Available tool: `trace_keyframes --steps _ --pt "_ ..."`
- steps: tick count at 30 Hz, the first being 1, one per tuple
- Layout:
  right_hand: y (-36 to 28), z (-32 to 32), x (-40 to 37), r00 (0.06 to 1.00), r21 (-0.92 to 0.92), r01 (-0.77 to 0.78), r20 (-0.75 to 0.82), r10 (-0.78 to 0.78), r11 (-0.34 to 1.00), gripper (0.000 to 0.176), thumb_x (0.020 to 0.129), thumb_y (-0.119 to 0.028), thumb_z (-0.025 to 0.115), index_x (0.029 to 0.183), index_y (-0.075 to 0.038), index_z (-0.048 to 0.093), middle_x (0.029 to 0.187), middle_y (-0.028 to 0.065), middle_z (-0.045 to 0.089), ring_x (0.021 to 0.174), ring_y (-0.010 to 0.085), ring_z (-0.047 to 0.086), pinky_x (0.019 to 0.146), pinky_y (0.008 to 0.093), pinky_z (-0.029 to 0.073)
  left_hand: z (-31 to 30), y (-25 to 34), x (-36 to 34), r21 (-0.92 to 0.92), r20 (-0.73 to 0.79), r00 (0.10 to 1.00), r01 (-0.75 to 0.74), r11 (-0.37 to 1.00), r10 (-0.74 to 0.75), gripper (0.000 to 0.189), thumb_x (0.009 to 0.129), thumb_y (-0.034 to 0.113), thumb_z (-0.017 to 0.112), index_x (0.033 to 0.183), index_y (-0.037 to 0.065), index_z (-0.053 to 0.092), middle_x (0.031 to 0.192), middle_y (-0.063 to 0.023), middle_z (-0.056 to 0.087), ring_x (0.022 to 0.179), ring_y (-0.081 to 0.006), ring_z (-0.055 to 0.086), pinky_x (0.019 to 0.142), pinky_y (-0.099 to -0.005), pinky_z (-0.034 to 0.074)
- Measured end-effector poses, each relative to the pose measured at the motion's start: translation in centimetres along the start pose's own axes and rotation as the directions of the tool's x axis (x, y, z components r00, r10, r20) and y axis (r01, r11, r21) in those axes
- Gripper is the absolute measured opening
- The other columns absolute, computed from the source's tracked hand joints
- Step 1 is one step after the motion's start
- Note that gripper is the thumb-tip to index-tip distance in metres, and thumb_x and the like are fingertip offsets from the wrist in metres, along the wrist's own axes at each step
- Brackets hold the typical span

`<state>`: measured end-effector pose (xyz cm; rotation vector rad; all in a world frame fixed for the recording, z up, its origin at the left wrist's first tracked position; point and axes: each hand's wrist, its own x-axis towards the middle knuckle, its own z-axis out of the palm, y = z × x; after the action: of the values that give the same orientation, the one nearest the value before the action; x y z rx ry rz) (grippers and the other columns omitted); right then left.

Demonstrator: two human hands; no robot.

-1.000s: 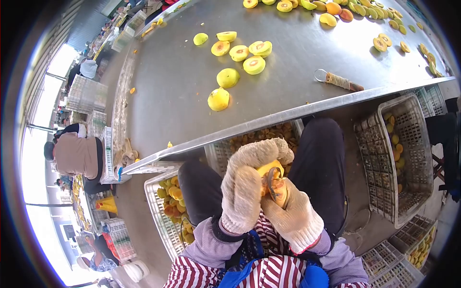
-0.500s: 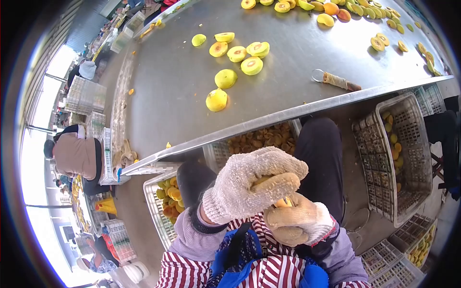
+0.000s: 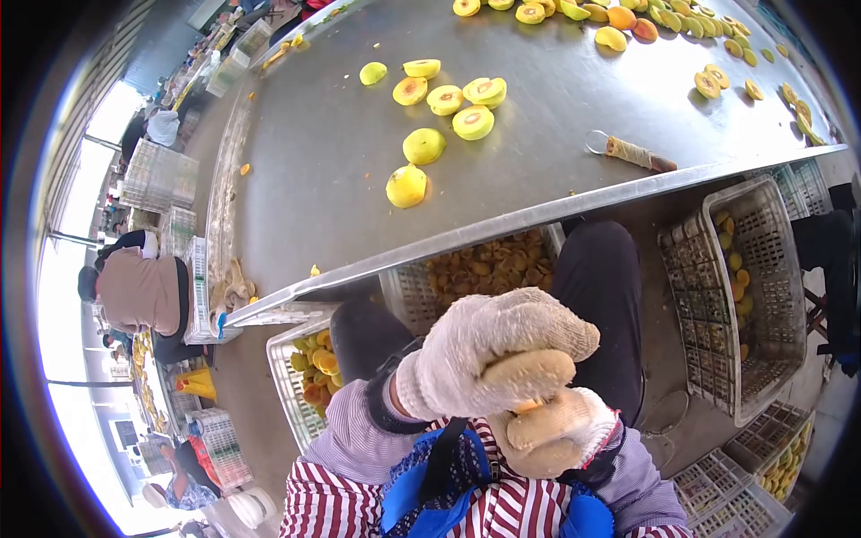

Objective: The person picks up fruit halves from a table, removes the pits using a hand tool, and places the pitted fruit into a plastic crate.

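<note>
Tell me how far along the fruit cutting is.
Partway, it seems. Done: cut halves lie on the metal table. In hand: the left hand partly covers the right hand, a bit of orange fruit showing between them. Left, perhaps: fruit in the crate by the left knee; how much is uncut I cannot tell.

Bare grey metal tabletop (image 3: 314, 179) left of the yellow-green fruit halves (image 3: 444, 100). Straight metal table edge (image 3: 484, 226) bars way from lap upward.
</note>
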<state>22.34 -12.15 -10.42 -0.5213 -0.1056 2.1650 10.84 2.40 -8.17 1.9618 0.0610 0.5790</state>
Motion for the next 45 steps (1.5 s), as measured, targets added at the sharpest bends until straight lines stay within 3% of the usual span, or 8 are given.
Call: trace_keyframes --steps 3,10,20,24,26,31,40,45 --pt "-0.4 0.3 0.0 0.996 0.158 -0.072 -0.039 0.079 0.985 0.024 0.092 -0.019 0.072 0.111 -0.009 0.060 0.075 -0.0052 0.055 0.054 0.0044 0.048 0.045 0.0210 0.032 1.0 0.2 -0.8 -0.693 -0.018 0.957 0.197 0.693 -0.290 0.030 0.102 0.018 0.059 0.118 -0.006 0.067 0.106 -0.0145 0.068 0.089 -0.0199 0.066 0.078 -0.0335 0.054" --pt "-2.1 1.6 0.3 0.958 -0.375 -0.122 -0.287 0.010 0.919 0.018 0.094 -0.023 0.071 0.094 -0.010 0.060 0.059 -0.0053 0.048 0.043 0.0052 0.041 0.038 0.0241 0.027 0.8 0.2 -1.3 -0.479 -0.157 0.900 0.292 0.828 -0.407 0.053 0.099 0.042 0.064 0.118 -0.007 0.066 0.112 -0.0220 0.068 0.096 -0.0307 0.069 0.084 -0.0423 0.057" --pt "-0.8 -0.4 0.0 0.995 0.060 -0.099 0.013 0.099 0.993 0.019 0.092 -0.015 0.073 0.104 -0.007 0.061 0.067 -0.0008 0.053 0.047 0.0073 0.046 0.039 0.0248 0.028 2.1 -0.7 -2.3 -0.771 -0.139 0.930 0.115 0.627 -0.341 0.046 0.102 0.036 0.058 0.120 -0.005 0.066 0.115 -0.0188 0.065 0.102 -0.0274 0.066 0.089 -0.0404 0.054" --pt "2.5 -1.5 -0.7 0.916 0.104 -0.026 -0.396 0.065 0.994 0.027 0.095 -0.011 0.069 0.119 -0.002 0.061 0.092 0.0023 0.062 0.087 0.0121 0.063 0.081 0.0232 0.054 2.9 -0.8 -2.7 -0.795 -0.129 0.939 0.095 0.599 -0.320 0.047 0.102 0.039 0.057 0.121 -0.003 0.065 0.111 -0.0185 0.066 0.100 -0.0275 0.067 0.088 -0.0405 0.054" --pt "3.7 -3.7 -2.6 0.939 0.113 0.201 -0.305 -0.158 0.973 0.042 0.100 -0.030 0.053 0.130 0.000 0.056 0.111 0.0084 0.064 0.101 0.0188 0.065 0.088 0.0317 0.054 4.2 -2.0 -3.0 -0.992 -0.056 0.949 -0.089 -0.093 -0.310 0.048 0.104 0.043 0.054 0.120 -0.001 0.065 0.106 -0.0169 0.067 0.099 -0.0263 0.067 0.088 -0.0405 0.055" --pt "-0.3 -3.3 1.1 0.921 0.329 0.247 0.214 -0.326 0.911 0.019 0.089 -0.014 0.063 0.080 -0.005 0.050 0.052 0.0019 0.047 0.038 0.0140 0.043 0.036 0.0286 0.033 1.7 -1.0 -4.2 -0.862 -0.197 0.675 0.226 0.454 -0.711 0.066 0.101 0.059 0.051 0.127 -0.001 0.060 0.116 -0.0150 0.067 0.108 -0.0250 0.066 0.091 -0.0384 0.056" --pt "0.3 -1.6 4.0 0.858 -0.334 0.187 -0.403 -0.319 0.924 0.021 0.090 -0.017 0.058 0.075 -0.005 0.049 0.048 -0.0014 0.035 0.030 0.0115 0.031 0.029 0.0289 0.027 -7.2 2.6 -25.0 -0.525 -0.754 0.141 0.459 0.717 -0.642 0.046 0.103 0.043 0.058 0.123 0.002 0.065 0.107 -0.0082 0.071 0.093 -0.0161 0.070 0.073 -0.0251 0.055" --pt "1.2 -1.6 6.1 0.855 -0.453 0.070 -0.431 -0.287 0.889 0.022 0.093 -0.018 0.056 0.076 -0.008 0.048 0.047 -0.0017 0.033 0.029 0.0111 0.028 0.028 0.0295 0.025 -2.9 5.3 -41.1 -0.229 -0.635 -0.202 0.971 -0.068 -0.745 0.044 0.101 0.043 0.052 0.122 0.006 0.066 0.106 -0.0168 0.071 0.095 -0.0296 0.070 0.083 -0.0402 0.054"
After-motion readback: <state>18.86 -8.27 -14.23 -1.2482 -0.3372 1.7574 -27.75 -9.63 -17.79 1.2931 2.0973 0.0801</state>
